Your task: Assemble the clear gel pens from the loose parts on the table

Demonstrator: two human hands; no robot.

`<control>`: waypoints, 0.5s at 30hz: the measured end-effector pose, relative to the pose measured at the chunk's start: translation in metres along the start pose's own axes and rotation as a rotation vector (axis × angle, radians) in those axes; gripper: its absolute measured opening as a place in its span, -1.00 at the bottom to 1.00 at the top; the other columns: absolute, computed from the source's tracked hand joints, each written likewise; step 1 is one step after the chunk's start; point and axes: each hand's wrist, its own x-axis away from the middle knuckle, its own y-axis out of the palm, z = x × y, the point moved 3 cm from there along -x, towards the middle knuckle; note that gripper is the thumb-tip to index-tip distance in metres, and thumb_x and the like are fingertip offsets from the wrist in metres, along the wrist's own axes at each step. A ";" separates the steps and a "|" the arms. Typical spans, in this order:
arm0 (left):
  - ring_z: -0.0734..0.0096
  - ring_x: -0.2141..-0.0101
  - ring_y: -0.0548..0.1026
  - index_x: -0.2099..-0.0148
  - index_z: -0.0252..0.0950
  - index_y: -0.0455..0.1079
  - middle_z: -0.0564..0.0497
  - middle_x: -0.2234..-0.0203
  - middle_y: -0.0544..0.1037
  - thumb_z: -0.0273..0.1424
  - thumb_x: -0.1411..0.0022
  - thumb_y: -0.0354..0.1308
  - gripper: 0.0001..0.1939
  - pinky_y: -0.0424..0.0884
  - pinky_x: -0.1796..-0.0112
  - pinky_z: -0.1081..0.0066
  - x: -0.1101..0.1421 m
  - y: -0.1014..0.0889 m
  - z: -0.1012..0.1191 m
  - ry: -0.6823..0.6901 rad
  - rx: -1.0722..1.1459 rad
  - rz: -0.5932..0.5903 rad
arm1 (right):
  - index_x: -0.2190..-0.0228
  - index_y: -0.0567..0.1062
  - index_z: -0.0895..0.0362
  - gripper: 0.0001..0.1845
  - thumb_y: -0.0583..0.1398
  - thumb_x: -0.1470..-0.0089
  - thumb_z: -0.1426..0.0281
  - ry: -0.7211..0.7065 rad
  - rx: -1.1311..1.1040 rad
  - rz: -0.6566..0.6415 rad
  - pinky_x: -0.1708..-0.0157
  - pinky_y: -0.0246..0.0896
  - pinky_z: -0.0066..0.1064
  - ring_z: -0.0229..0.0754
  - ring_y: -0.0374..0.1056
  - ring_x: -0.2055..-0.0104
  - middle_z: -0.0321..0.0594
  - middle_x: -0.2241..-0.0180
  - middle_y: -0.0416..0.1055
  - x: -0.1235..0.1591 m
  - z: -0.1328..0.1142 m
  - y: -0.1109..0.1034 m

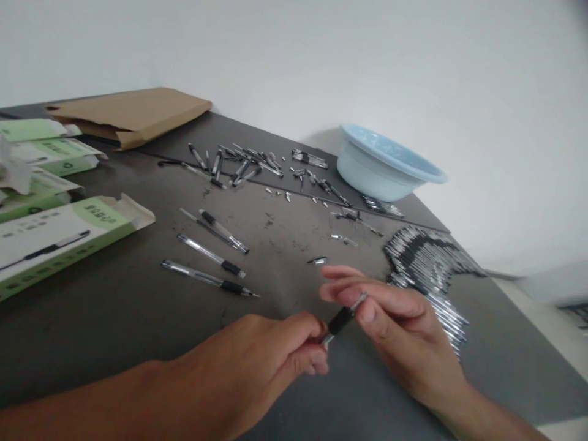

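Between my hands, above the dark table's near part, is a pen [340, 321] with a black rubber grip. My left hand [280, 355] pinches its clear barrel at the lower left. At the upper right end, the thumb and fingers of my right hand [404, 331] close round the pen's tip. Left of my hands lie a pen with its point showing [209, 278], a pen barrel with a black grip [211, 254] and another pen barrel [224, 231]. A small clear-and-black piece [318, 260] rests just beyond my right fingers.
Pen parts lie scattered [243, 165] towards the wall. A light blue basin [386, 162] stands at the back right, with a large pile of pens [425, 263] in front of it. Green-and-white pen boxes [68, 239] and a brown paper bag [133, 116] occupy the left.
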 end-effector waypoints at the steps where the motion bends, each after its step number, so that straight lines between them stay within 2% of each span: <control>1: 0.28 0.19 0.73 0.09 -0.17 0.51 0.05 0.22 0.75 -0.28 -0.55 0.02 -0.76 0.50 0.20 0.42 0.000 0.000 -0.001 -0.003 0.002 -0.002 | 0.05 0.73 -0.21 -0.74 0.32 -0.33 0.37 -0.005 0.017 0.017 -0.21 0.47 -0.12 -0.06 0.52 -0.21 -0.31 0.07 0.73 -0.002 -0.001 -0.001; 6: 0.32 0.28 0.71 0.13 -0.17 0.52 0.05 0.30 0.74 -0.31 -0.52 -0.03 -0.71 0.47 0.26 0.45 -0.002 0.001 0.000 -0.005 -0.028 -0.002 | 0.21 0.77 -0.20 -0.72 0.51 -0.06 0.42 -0.045 0.002 0.070 -0.16 0.48 -0.13 -0.05 0.61 -0.03 -0.33 0.25 0.74 -0.006 0.007 -0.007; 8: 0.33 0.26 0.70 0.11 -0.17 0.53 0.04 0.27 0.74 -0.28 -0.53 -0.06 -0.68 0.48 0.24 0.45 -0.003 0.001 0.000 -0.018 -0.015 -0.027 | 0.22 0.75 -0.19 -0.67 0.59 0.08 0.32 -0.048 -0.065 0.085 -0.16 0.45 -0.14 -0.03 0.60 -0.03 -0.33 0.27 0.73 -0.004 0.014 -0.009; 9: 0.33 0.25 0.70 0.10 -0.18 0.52 0.03 0.25 0.74 -0.26 -0.54 -0.07 -0.67 0.49 0.23 0.46 -0.004 0.001 -0.001 -0.030 -0.002 -0.047 | 0.16 0.74 -0.18 -0.60 0.59 0.10 0.20 -0.042 -0.104 0.081 -0.19 0.42 -0.12 -0.01 0.58 -0.07 -0.30 0.19 0.73 -0.002 0.017 -0.009; 10: 0.33 0.25 0.70 0.10 -0.19 0.52 0.02 0.23 0.74 -0.24 -0.55 -0.09 -0.65 0.50 0.21 0.46 -0.005 0.000 -0.001 -0.039 0.013 -0.065 | 0.06 0.72 -0.16 -0.52 0.55 0.05 0.08 -0.028 -0.136 0.065 -0.24 0.37 -0.09 0.02 0.54 -0.14 -0.24 0.07 0.71 -0.001 0.019 -0.009; 12: 0.33 0.26 0.69 0.10 -0.21 0.49 -0.02 0.21 0.73 -0.22 -0.56 -0.11 -0.63 0.52 0.20 0.46 -0.006 -0.002 0.000 -0.042 0.034 -0.085 | -0.10 0.66 -0.12 -0.49 0.35 -0.21 -0.04 0.006 -0.161 0.022 -0.33 0.26 -0.04 0.05 0.43 -0.29 -0.13 -0.18 0.59 0.000 0.019 -0.007; 13: 0.33 0.26 0.68 0.10 -0.22 0.47 -0.04 0.21 0.73 -0.22 -0.56 -0.12 -0.63 0.53 0.20 0.46 -0.006 -0.003 0.000 -0.036 0.040 -0.089 | -0.12 0.65 -0.11 -0.56 0.25 -0.33 0.00 0.013 -0.150 0.003 -0.35 0.23 -0.03 0.03 0.39 -0.33 -0.12 -0.25 0.53 0.000 0.016 -0.005; 15: 0.31 0.24 0.68 0.10 -0.24 0.45 -0.07 0.18 0.72 -0.24 -0.56 -0.15 -0.64 0.54 0.19 0.45 -0.006 -0.004 0.002 -0.021 0.036 -0.089 | -0.02 0.71 -0.14 -0.69 0.19 -0.44 0.17 0.002 -0.098 -0.007 -0.36 0.22 -0.07 -0.04 0.38 -0.35 -0.19 -0.22 0.56 -0.002 0.009 -0.003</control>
